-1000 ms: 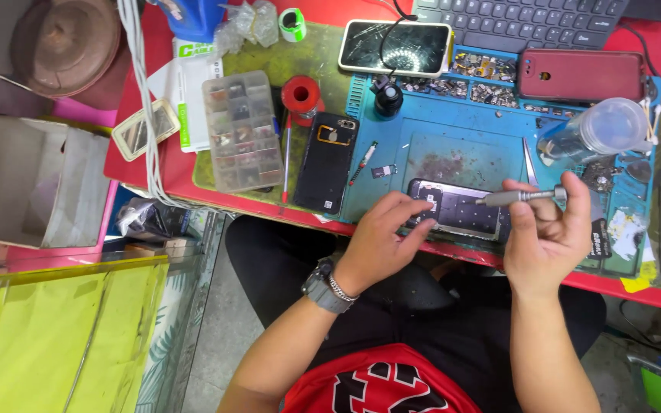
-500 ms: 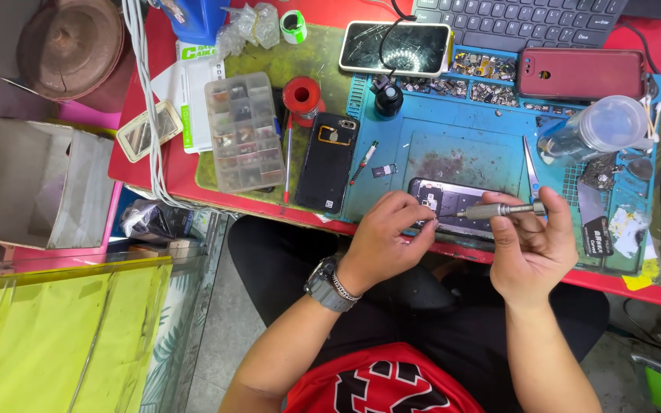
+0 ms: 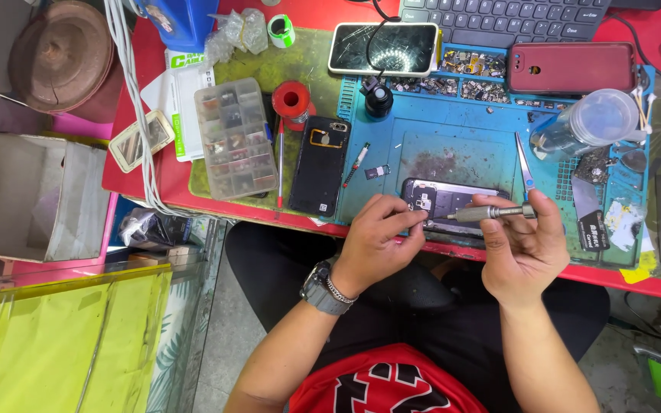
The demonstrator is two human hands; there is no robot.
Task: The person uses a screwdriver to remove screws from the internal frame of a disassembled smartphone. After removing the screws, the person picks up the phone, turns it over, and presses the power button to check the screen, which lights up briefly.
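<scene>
Pinching screwdriver [image 3: 491,213] level in right hand [image 3: 522,248], tip on opened phone [image 3: 441,200] | left hand [image 3: 380,237] fingertips clamp phone's near edge, steadying it | phone flat on blue mat [image 3: 468,122] beneath both grips

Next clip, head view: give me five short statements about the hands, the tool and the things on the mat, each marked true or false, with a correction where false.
1. The right hand holds a grey screwdriver lying roughly level. True.
2. The left hand rests on the keyboard. False: it touches the opened phone at the near edge of the blue mat; the keyboard lies at the far edge of the table.
3. A watch sits on the left wrist. True.
4. The black phone back lies to the right of the opened phone. False: it lies to its left, beside the clear parts box.
5. The red phone lies on the floor. False: it lies on the table, just behind the mat.
</scene>
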